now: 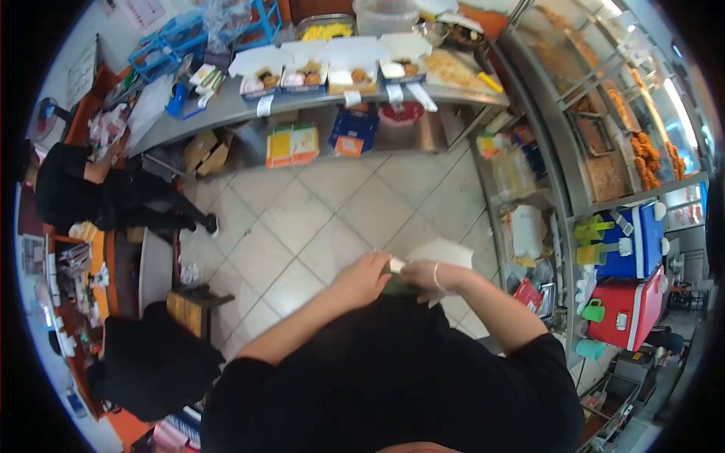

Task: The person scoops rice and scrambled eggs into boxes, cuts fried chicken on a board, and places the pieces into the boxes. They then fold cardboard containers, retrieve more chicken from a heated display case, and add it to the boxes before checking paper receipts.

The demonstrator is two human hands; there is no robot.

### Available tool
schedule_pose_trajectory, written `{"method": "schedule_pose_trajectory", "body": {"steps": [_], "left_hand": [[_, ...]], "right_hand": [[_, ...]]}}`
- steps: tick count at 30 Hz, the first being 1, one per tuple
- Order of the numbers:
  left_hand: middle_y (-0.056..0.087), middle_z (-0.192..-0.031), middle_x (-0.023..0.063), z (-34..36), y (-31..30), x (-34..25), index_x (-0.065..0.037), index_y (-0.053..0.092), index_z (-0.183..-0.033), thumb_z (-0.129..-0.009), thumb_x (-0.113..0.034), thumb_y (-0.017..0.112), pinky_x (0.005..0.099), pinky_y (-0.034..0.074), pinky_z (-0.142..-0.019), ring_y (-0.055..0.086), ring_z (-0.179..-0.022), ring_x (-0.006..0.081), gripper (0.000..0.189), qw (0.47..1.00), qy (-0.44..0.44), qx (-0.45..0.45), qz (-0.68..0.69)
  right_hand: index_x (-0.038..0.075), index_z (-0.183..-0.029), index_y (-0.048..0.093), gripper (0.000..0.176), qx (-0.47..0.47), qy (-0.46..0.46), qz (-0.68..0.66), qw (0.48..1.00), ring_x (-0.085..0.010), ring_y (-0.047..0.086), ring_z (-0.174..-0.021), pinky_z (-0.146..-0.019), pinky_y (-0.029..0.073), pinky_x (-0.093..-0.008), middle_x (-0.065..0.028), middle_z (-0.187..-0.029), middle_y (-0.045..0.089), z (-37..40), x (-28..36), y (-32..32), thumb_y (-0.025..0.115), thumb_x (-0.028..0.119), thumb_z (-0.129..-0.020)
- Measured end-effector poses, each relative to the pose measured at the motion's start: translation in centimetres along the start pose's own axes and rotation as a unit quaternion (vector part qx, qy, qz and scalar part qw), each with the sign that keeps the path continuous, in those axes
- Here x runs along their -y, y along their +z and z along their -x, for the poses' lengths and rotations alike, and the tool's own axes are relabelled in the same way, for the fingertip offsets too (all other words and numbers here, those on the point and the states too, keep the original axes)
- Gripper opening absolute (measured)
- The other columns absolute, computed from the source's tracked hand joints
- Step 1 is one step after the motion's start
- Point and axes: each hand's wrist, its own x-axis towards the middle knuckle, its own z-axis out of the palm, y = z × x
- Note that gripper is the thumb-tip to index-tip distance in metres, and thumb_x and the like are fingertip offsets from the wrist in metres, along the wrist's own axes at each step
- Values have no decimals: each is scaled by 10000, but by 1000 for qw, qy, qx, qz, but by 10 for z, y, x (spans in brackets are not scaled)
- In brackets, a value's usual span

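Note:
My left hand and my right hand meet in front of my black shirt, low over the tiled floor. Between them is a small green and white item, which the fingers of both hands close on; what it is I cannot make out. A white band circles my right wrist. Beyond my right hand shows a pale, flat sheet, partly hidden by that hand. Whether the hand holds the sheet too is unclear.
Open food boxes line the steel counter ahead. Two people in black, one standing, one nearer, are at the left. Shelves, a fried-food case, a blue cooler and a red cooler stand right.

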Motion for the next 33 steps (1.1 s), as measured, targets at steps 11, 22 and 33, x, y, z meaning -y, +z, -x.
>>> {"method": "schedule_pose_trajectory", "body": {"steps": [11, 22, 33], "left_hand": [[622, -1182, 194, -180, 25, -74, -16, 596, -1200, -982, -248, 557, 423, 435, -1021, 537, -1185, 367, 321, 962, 114, 238, -78], [654, -784, 37, -306, 40, -100, -14, 700, -988, -934, -225, 685, 327, 467, -708, 564, -763, 93, 219, 902, -25, 360, 238], [678, -930, 191, -485, 16, -114, 33, 620, -1085, -982, -299, 577, 400, 488, -791, 642, -871, 267, 351, 883, 87, 445, 117]], "right_hand": [[-20, -1189, 627, 545, -20, 268, -240, 933, -356, 649, -1026, -887, 556, -373, -182, -1162, 642, 86, -22, -134, 811, 96, -690], [66, -1053, 680, 257, -612, 26, 248, 750, -310, 617, -711, -669, 489, -444, -100, -802, 632, 219, -72, -168, 714, 118, -803], [116, -1079, 682, 287, -561, 342, -36, 753, -364, 678, -865, -751, 547, -439, -165, -950, 704, 124, -165, -282, 720, 298, -861]]}}
